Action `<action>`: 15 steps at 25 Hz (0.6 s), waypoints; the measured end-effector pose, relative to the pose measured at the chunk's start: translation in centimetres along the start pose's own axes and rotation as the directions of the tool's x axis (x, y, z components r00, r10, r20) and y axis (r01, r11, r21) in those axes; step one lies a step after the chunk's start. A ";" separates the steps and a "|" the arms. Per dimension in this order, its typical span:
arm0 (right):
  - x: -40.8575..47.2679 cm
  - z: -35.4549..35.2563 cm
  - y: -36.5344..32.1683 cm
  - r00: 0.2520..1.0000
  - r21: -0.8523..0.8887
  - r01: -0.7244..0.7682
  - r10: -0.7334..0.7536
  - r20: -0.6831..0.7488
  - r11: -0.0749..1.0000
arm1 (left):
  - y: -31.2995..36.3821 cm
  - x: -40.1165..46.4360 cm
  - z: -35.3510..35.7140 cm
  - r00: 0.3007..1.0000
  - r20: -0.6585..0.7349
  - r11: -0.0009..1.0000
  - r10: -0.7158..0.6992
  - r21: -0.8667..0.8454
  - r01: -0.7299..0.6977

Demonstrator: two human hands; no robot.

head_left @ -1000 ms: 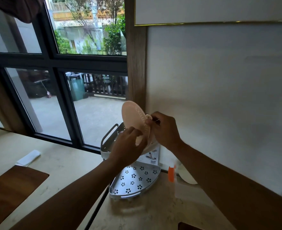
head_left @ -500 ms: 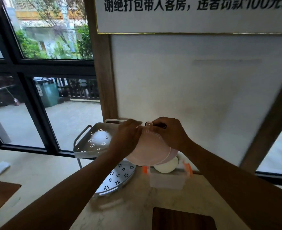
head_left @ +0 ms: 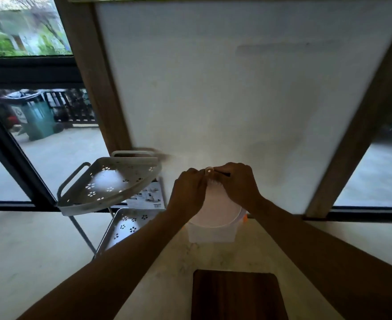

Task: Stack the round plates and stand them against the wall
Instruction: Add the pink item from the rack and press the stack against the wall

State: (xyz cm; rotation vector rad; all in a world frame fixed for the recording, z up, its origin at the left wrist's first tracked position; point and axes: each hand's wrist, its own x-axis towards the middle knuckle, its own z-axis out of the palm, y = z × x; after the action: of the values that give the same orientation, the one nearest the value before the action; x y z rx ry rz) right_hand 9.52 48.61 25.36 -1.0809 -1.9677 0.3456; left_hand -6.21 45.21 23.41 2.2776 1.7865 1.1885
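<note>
The pale pink round plates (head_left: 215,211) stand on edge, stacked face to face, close in front of the white wall (head_left: 225,88). My left hand (head_left: 186,192) grips their upper left rim. My right hand (head_left: 238,184) grips the upper right rim, next to a small hanging tab at the top. The lower edge of the plates sits at a clear plastic box (head_left: 211,234) with an orange clip. How many plates there are cannot be told.
A two-tier grey metal corner rack (head_left: 107,185) with flower-shaped holes stands to the left. A dark wooden board (head_left: 236,294) lies near me on the marble counter (head_left: 40,250). Windows flank the wall panel on both sides.
Both hands have carried the plates right, from beside the rack to the wall, and turned them upright above the clear box. The view has tilted down.
</note>
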 end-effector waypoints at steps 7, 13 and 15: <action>-0.3 3.1 4.4 1.000 -0.086 0.001 -0.002 -0.010 0.996 | -1.2 1.3 4.1 0.999 0.046 0.996 -0.028 0.087 0.024; 1.3 4.1 7.6 0.998 -0.036 -0.040 0.042 0.048 0.999 | -3.7 2.8 6.4 0.995 0.061 0.997 -0.074 0.010 0.074; 1.9 4.7 8.7 0.995 -0.027 -0.043 0.045 0.084 0.999 | -4.6 3.3 7.2 0.994 0.053 0.995 -0.094 -0.027 0.096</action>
State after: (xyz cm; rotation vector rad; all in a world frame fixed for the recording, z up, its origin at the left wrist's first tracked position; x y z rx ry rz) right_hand 10.26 55.99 18.49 -1.1442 -2.0301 0.3974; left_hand -5.84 52.63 18.08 2.1607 1.8237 1.1219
